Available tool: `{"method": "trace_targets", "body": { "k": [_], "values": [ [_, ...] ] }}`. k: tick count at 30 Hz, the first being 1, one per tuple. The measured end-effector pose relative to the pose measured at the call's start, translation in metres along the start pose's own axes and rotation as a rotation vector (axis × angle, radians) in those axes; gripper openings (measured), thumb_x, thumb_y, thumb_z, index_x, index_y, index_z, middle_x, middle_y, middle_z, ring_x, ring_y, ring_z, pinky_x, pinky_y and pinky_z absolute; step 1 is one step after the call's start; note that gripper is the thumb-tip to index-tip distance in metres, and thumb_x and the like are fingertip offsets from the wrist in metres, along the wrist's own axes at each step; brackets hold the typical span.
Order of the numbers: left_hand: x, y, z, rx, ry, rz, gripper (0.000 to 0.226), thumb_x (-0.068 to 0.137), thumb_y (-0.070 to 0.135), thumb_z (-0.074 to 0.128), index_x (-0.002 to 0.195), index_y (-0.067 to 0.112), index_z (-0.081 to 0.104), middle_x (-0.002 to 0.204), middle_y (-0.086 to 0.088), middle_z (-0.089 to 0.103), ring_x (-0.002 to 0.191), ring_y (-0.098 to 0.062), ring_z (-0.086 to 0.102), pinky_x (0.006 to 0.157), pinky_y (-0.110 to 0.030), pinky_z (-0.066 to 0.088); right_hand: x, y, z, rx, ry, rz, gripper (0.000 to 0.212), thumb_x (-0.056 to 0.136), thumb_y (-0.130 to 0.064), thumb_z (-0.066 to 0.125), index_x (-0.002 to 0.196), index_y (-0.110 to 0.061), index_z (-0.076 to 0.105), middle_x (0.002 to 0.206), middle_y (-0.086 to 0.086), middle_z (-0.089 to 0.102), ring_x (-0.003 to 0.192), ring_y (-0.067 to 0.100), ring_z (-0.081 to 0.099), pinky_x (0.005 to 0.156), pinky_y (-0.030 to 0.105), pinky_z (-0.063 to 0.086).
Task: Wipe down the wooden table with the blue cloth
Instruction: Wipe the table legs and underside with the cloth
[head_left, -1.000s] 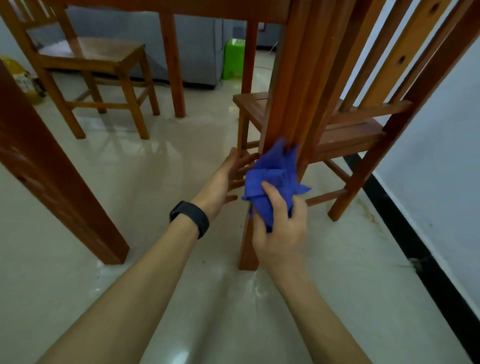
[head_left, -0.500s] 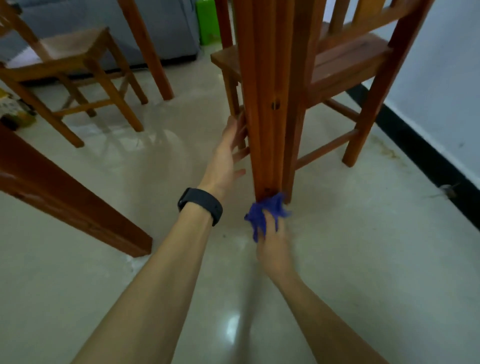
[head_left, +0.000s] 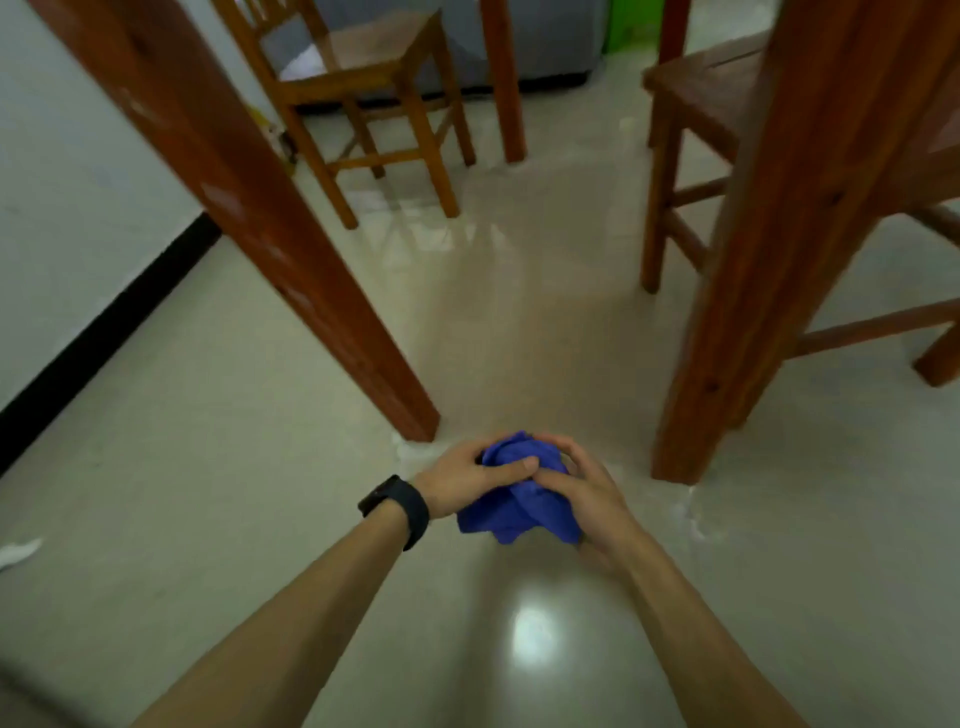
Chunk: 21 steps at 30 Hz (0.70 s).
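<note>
now the left hand (head_left: 467, 480) and the right hand (head_left: 587, 488) are both curled around the blue cloth (head_left: 519, 512). the cloth is bunched in a ball between the hands, low over the shiny floor (head_left: 208, 519). one left finger lies across its top. a black wristband (head_left: 397, 506) sits on the left wrist. one worktop leg (head_left: 270, 228) stands just past the left hand. a second worktop leg (head_left: 779, 249) stands to the right of the right hand. a wooden chair (head_left: 363, 67) is far beyond the hands.
</note>
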<state>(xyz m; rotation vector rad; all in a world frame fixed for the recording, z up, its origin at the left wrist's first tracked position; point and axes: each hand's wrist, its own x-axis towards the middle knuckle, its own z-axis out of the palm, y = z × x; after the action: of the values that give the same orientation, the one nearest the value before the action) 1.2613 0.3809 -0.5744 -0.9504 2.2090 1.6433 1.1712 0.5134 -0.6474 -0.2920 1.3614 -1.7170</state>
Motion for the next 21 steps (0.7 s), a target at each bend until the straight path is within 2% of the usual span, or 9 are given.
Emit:
{"method": "trace_targets", "body": {
  "k": [3,6,8,10,12,16,18,20,21],
  "values": [
    [-0.018,-0.014,-0.027,-0.181,0.118,0.010,0.038,0.086,0.035,0.074,0.121,0.021,0.066,0.113,-0.001,0.073,0.105,-0.018,0.069,0.097,-0.036,0.054,0.000,-0.002,0.035,0.095,-0.070,-0.023,0.036,0.086,-0.022,0.072,0.121,-0.017,0.066,0.114,0.010,0.072,0.106,0.026,0.068,0.089,0.041,0.054],
    [-0.030,-0.019,-0.050,-0.272,0.216,0.022,0.045,0.081,0.035,0.078,0.122,0.023,0.064,0.115,0.000,0.072,0.107,-0.019,0.068,0.099,-0.041,0.053,0.003,-0.008,0.065,0.078,-0.147,-0.013,0.043,0.089,-0.041,0.069,0.129,-0.028,0.061,0.121,0.004,0.069,0.112,0.024,0.067,0.094,0.050,0.053],
    [-0.039,-0.019,-0.065,-0.309,0.288,0.025,0.040,0.081,0.035,0.077,0.118,0.026,0.064,0.113,0.002,0.072,0.105,-0.017,0.068,0.097,-0.038,0.054,0.005,-0.016,0.087,0.100,-0.260,0.055,0.042,0.093,-0.038,0.063,0.134,-0.034,0.055,0.124,0.001,0.068,0.112,0.023,0.066,0.090,0.051,0.055],
    [-0.048,-0.014,-0.081,-0.325,0.374,0.055,0.036,0.086,0.032,0.075,0.119,0.029,0.063,0.114,0.005,0.071,0.103,-0.012,0.068,0.095,-0.031,0.055,0.009,-0.028,0.108,0.163,-0.344,0.071,0.046,0.092,-0.026,0.063,0.137,-0.032,0.053,0.128,0.003,0.065,0.115,0.028,0.065,0.091,0.055,0.054],
    [-0.055,-0.006,-0.101,-0.321,0.456,0.103,0.037,0.086,0.032,0.074,0.121,0.030,0.063,0.116,0.006,0.070,0.104,-0.010,0.067,0.094,-0.029,0.054,0.015,-0.045,0.126,0.139,-0.360,0.019,0.049,0.092,-0.016,0.064,0.139,-0.026,0.052,0.130,0.006,0.064,0.115,0.030,0.064,0.094,0.056,0.053],
    [-0.071,0.021,-0.140,-0.362,0.459,0.157,0.029,0.087,0.031,0.073,0.114,0.035,0.064,0.113,0.008,0.070,0.103,-0.011,0.066,0.087,-0.027,0.055,0.024,-0.091,0.155,-0.042,-0.326,-0.176,0.043,0.091,-0.013,0.065,0.132,-0.024,0.058,0.120,0.004,0.070,0.109,0.023,0.068,0.091,0.049,0.055],
    [-0.078,0.033,-0.159,-0.423,0.485,0.214,0.022,0.090,0.027,0.069,0.111,0.034,0.067,0.110,0.010,0.070,0.101,-0.010,0.065,0.083,-0.029,0.055,0.023,-0.117,0.169,-0.191,-0.292,-0.317,0.039,0.091,-0.014,0.066,0.123,-0.034,0.059,0.115,-0.005,0.070,0.102,0.004,0.068,0.083,0.029,0.057],
    [-0.081,0.038,-0.179,-0.503,0.620,0.308,0.019,0.095,0.028,0.061,0.112,0.035,0.067,0.115,0.010,0.068,0.103,-0.010,0.063,0.084,-0.032,0.053,0.020,-0.145,0.180,-0.356,-0.241,-0.471,0.041,0.092,-0.015,0.066,0.118,-0.043,0.053,0.108,-0.025,0.062,0.093,-0.017,0.060,0.072,0.008,0.050],
    [-0.082,0.040,-0.190,-0.540,0.711,0.351,0.019,0.098,0.031,0.056,0.113,0.037,0.066,0.120,0.009,0.066,0.106,-0.011,0.062,0.087,-0.034,0.052,0.017,-0.159,0.185,-0.463,-0.218,-0.554,0.043,0.092,-0.017,0.066,0.117,-0.047,0.049,0.105,-0.034,0.057,0.092,-0.023,0.055,0.070,0.004,0.047]
  ]
}}
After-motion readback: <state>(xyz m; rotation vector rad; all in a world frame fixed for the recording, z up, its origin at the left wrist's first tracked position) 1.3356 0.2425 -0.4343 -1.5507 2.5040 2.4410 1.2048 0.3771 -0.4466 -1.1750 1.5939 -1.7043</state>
